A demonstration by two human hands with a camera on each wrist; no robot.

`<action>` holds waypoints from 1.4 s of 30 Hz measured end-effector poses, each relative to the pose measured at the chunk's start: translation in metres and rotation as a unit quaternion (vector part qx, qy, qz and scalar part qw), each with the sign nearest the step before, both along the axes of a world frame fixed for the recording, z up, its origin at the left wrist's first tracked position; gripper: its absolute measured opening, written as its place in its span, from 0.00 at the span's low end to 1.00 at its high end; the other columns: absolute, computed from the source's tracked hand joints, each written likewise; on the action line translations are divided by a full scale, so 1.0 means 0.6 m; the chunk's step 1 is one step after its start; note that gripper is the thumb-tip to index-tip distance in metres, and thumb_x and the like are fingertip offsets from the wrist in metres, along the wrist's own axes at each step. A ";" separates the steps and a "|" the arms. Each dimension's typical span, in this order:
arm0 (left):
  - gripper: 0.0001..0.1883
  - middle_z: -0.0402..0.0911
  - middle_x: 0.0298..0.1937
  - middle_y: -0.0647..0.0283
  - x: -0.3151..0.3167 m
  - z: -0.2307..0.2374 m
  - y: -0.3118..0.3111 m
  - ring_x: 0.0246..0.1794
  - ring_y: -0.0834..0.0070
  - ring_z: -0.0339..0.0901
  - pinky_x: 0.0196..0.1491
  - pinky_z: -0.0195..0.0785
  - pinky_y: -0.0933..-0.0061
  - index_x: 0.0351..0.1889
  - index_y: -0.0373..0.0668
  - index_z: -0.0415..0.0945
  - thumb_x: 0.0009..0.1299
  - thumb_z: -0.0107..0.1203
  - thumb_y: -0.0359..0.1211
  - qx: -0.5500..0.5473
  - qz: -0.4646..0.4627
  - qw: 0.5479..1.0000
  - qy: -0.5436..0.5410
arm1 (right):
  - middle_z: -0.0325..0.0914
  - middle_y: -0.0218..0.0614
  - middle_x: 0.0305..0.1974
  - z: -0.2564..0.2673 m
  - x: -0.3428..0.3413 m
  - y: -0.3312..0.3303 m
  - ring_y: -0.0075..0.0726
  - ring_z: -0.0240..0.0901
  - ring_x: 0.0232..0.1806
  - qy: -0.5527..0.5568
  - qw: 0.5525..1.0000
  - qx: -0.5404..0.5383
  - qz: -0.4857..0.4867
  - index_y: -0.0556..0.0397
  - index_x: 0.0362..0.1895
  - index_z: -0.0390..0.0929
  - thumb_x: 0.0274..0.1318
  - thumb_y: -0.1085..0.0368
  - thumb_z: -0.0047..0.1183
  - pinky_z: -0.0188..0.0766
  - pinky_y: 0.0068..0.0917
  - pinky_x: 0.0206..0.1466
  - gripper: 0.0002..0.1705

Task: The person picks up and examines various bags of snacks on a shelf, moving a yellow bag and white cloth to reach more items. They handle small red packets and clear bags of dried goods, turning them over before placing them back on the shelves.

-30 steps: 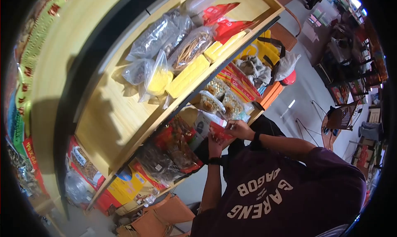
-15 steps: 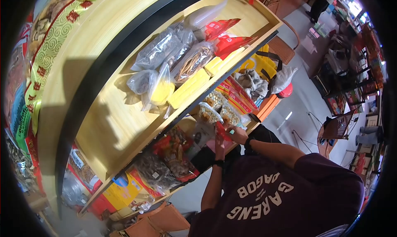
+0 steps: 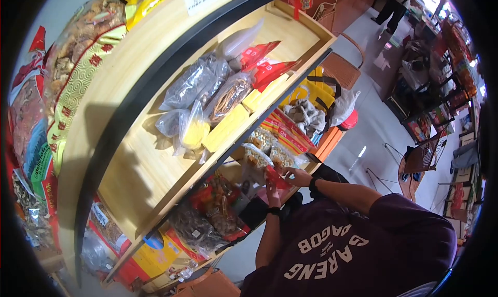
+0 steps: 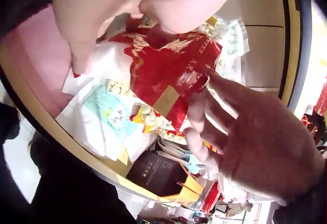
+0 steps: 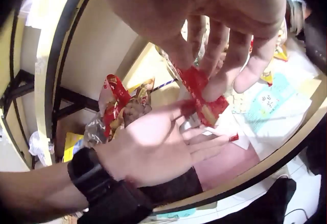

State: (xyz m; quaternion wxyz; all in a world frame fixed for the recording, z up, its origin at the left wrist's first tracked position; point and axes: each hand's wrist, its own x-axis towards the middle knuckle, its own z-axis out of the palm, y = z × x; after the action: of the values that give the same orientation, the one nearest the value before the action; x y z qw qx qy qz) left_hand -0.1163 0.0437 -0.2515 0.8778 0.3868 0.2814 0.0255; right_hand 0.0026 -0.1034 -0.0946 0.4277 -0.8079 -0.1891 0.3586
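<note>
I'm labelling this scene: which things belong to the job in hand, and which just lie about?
Seemingly in the job:
shiny red packet, tan patch
left hand, right hand: holding it

Lying about:
long yellow block
clear plastic bag of brown sticks
white packet with pale-blue label

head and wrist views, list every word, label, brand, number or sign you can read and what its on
"GARENG" on the purple shirt; its other word is uncertain.
"Delicio" on the green label; its ending is unclear.
"OK" on the red-and-yellow bag.
Too small or blurred: the white sign, the pale blue label, the red packet and all other print.
</note>
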 end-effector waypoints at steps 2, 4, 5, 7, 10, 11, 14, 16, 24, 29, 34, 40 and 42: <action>0.33 0.65 0.73 0.56 0.010 0.077 0.006 0.70 0.63 0.68 0.70 0.64 0.59 0.79 0.44 0.52 0.81 0.49 0.44 0.022 -0.031 0.998 0.052 | 0.85 0.36 0.48 0.012 0.000 -0.031 0.42 0.83 0.48 0.017 0.999 -0.040 0.021 0.46 0.59 0.74 0.60 0.52 0.60 0.77 0.37 0.52 0.25; 0.37 0.63 0.74 0.59 0.003 0.086 0.023 0.71 0.62 0.66 0.71 0.63 0.54 0.80 0.48 0.49 0.79 0.52 0.49 0.062 -0.100 0.991 0.064 | 0.84 0.37 0.48 0.025 0.001 -0.063 0.38 0.83 0.47 0.014 0.999 -0.026 0.016 0.51 0.56 0.77 0.63 0.53 0.60 0.77 0.36 0.53 0.22; 0.38 0.63 0.73 0.59 -0.013 0.027 0.025 0.68 0.65 0.68 0.67 0.67 0.60 0.80 0.47 0.50 0.79 0.51 0.52 0.065 -0.076 0.992 0.072 | 0.84 0.37 0.48 0.030 0.003 -0.080 0.37 0.83 0.46 0.012 1.000 -0.017 0.013 0.51 0.56 0.77 0.64 0.54 0.59 0.77 0.35 0.53 0.22; 0.31 0.69 0.68 0.54 -0.018 0.049 0.019 0.62 0.66 0.73 0.61 0.70 0.63 0.74 0.39 0.59 0.81 0.48 0.48 0.084 -0.060 0.983 0.151 | 0.84 0.37 0.46 0.047 0.018 -0.110 0.35 0.83 0.46 0.050 0.998 0.020 -0.008 0.54 0.55 0.79 0.65 0.56 0.58 0.79 0.34 0.51 0.20; 0.26 0.76 0.60 0.55 -0.039 0.109 -0.001 0.55 0.68 0.77 0.53 0.73 0.66 0.67 0.34 0.68 0.81 0.48 0.45 0.164 -0.048 0.956 0.240 | 0.86 0.38 0.41 0.067 0.044 -0.143 0.32 0.86 0.39 0.115 0.992 0.027 -0.051 0.54 0.52 0.79 0.66 0.58 0.57 0.81 0.31 0.44 0.17; 0.25 0.78 0.57 0.56 -0.043 0.138 -0.003 0.53 0.69 0.77 0.51 0.74 0.66 0.65 0.34 0.70 0.81 0.49 0.45 0.200 -0.041 0.943 0.262 | 0.85 0.39 0.39 0.095 0.053 -0.148 0.31 0.85 0.38 0.152 0.986 0.049 -0.053 0.56 0.53 0.78 0.68 0.59 0.56 0.81 0.30 0.44 0.16; 0.20 0.79 0.41 0.65 -0.044 0.268 0.003 0.45 0.70 0.77 0.49 0.73 0.69 0.50 0.38 0.78 0.81 0.48 0.46 0.310 -0.217 0.919 0.112 | 0.83 0.34 0.38 0.129 0.067 -0.169 0.26 0.81 0.40 0.224 0.945 0.234 -0.049 0.57 0.53 0.76 0.72 0.61 0.52 0.79 0.28 0.48 0.13; 0.24 0.79 0.34 0.67 -0.046 0.254 0.010 0.46 0.69 0.78 0.54 0.72 0.63 0.44 0.45 0.80 0.80 0.46 0.55 0.008 -0.146 0.984 0.106 | 0.81 0.30 0.37 0.164 0.085 -0.170 0.24 0.79 0.40 0.276 0.933 0.224 -0.053 0.56 0.52 0.77 0.75 0.58 0.51 0.78 0.27 0.48 0.15; 0.27 0.76 0.37 0.64 0.013 0.399 -0.047 0.47 0.65 0.74 0.64 0.62 0.52 0.37 0.45 0.73 0.82 0.36 0.57 -0.303 -0.064 0.933 -0.185 | 0.81 0.29 0.36 0.184 0.149 -0.167 0.22 0.78 0.39 0.208 0.934 0.289 -0.008 0.57 0.46 0.79 0.74 0.57 0.53 0.77 0.25 0.48 0.15; 0.20 0.75 0.52 0.64 0.032 0.377 -0.103 0.61 0.63 0.72 0.68 0.64 0.52 0.62 0.45 0.64 0.81 0.47 0.47 -0.140 -0.095 0.984 -0.050 | 0.80 0.31 0.30 0.269 0.203 -0.174 0.25 0.79 0.35 0.050 0.983 0.164 0.063 0.51 0.41 0.79 0.70 0.52 0.56 0.74 0.28 0.41 0.16; 0.27 0.75 0.59 0.59 0.064 0.461 -0.189 0.62 0.63 0.74 0.64 0.70 0.55 0.69 0.44 0.61 0.77 0.56 0.42 -0.090 -0.110 0.983 0.117 | 0.81 0.37 0.37 0.385 0.298 -0.141 0.45 0.77 0.42 -0.175 0.931 0.315 0.051 0.49 0.40 0.80 0.61 0.57 0.63 0.71 0.39 0.54 0.11; 0.25 0.75 0.60 0.59 0.051 0.469 -0.228 0.61 0.65 0.76 0.62 0.72 0.59 0.68 0.45 0.63 0.78 0.54 0.41 -0.039 -0.057 0.988 0.141 | 0.77 0.35 0.51 0.506 0.419 -0.078 0.44 0.69 0.58 -0.410 0.851 0.327 -0.025 0.45 0.48 0.83 0.53 0.64 0.67 0.69 0.40 0.62 0.17; 0.22 0.75 0.61 0.59 0.049 0.474 -0.232 0.61 0.66 0.75 0.63 0.70 0.60 0.69 0.44 0.64 0.81 0.50 0.41 -0.038 -0.036 0.990 0.129 | 0.79 0.30 0.52 0.496 0.452 -0.060 0.43 0.70 0.58 -0.436 0.849 0.298 0.027 0.42 0.51 0.85 0.53 0.61 0.67 0.70 0.38 0.61 0.19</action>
State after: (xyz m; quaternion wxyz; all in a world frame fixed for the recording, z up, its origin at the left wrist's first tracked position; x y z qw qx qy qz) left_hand -0.0872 -0.0958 0.0328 0.8486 0.3635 0.3786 -0.0667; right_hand 0.2735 -0.1393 0.2030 0.5113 -0.7097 -0.4758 -0.0927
